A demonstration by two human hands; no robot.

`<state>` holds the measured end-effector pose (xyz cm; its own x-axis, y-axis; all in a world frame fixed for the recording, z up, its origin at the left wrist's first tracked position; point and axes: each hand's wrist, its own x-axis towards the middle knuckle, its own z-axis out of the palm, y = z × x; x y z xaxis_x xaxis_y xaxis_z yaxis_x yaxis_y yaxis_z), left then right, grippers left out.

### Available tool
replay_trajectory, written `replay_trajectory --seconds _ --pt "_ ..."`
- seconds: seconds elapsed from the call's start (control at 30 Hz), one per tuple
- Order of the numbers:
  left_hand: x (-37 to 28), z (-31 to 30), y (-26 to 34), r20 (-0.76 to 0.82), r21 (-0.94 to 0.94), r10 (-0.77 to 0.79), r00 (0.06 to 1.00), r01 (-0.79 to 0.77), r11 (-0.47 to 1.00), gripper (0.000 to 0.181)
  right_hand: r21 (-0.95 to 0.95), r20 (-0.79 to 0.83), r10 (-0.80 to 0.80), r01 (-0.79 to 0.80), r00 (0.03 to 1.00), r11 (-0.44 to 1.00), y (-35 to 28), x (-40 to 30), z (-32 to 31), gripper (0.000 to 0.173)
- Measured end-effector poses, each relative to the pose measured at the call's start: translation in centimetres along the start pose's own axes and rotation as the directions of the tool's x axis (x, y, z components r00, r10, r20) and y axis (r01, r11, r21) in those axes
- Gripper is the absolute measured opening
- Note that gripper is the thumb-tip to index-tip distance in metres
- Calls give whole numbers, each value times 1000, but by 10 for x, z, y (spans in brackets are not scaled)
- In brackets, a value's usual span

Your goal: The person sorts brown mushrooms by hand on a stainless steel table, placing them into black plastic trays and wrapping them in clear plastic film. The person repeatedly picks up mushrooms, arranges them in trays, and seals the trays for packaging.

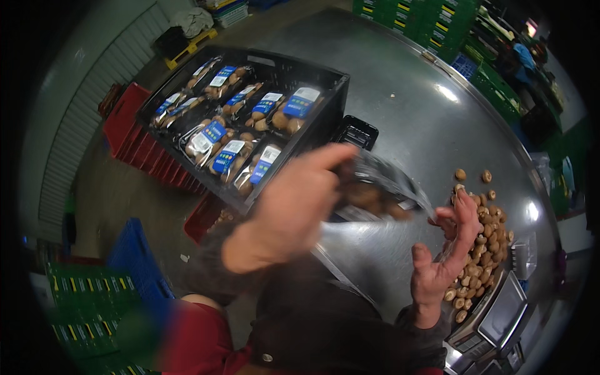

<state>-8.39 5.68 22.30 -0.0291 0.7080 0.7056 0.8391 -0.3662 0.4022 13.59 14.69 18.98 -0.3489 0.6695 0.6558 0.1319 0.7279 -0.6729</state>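
My left hand (293, 199), blurred by motion, grips a clear plastic pack of brown mushrooms (370, 199) at its near-left end. Loose film from the pack stretches towards my right hand (445, 253). That hand is raised with fingers apart and palm turned inward; whether a fingertip touches the film I cannot tell. To its right, a pile of loose brown mushrooms (487, 243) lies on the steel table (403, 126). Beyond the pack sits a black plastic punnet (358, 131). Left of it stands a black crate (340, 101) holding several film-wrapped mushroom packs with blue labels (229, 154).
A weighing scale (501, 309) and a clear plastic container (524, 255) stand at right. Red crates (145, 150) are stacked beside the table, with green crates (93, 300) and a blue crate (140, 258) lower left. More green crates (417, 21) and a person (522, 61) appear beyond.
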Motion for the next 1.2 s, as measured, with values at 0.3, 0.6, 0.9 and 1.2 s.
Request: replay_trajectory --seconds 0.3,0.6,0.9,1.2 --pt "-136 166 -1 340 -519 -496 799 599 610 18 -72 354 508 -518 785 852 76 -72 -43 15" --pt "-106 168 9 458 -259 -42 888 178 949 23 -268 509 165 -26 845 963 60 -72 -12 9" --pt "-100 174 7 559 -156 14 829 88 984 12 -377 650 197 87 734 922 58 -62 -23 8" --pt "-116 192 0 172 -405 249 953 -162 900 19 -234 489 545 -499 681 834 82 -90 -19 12"
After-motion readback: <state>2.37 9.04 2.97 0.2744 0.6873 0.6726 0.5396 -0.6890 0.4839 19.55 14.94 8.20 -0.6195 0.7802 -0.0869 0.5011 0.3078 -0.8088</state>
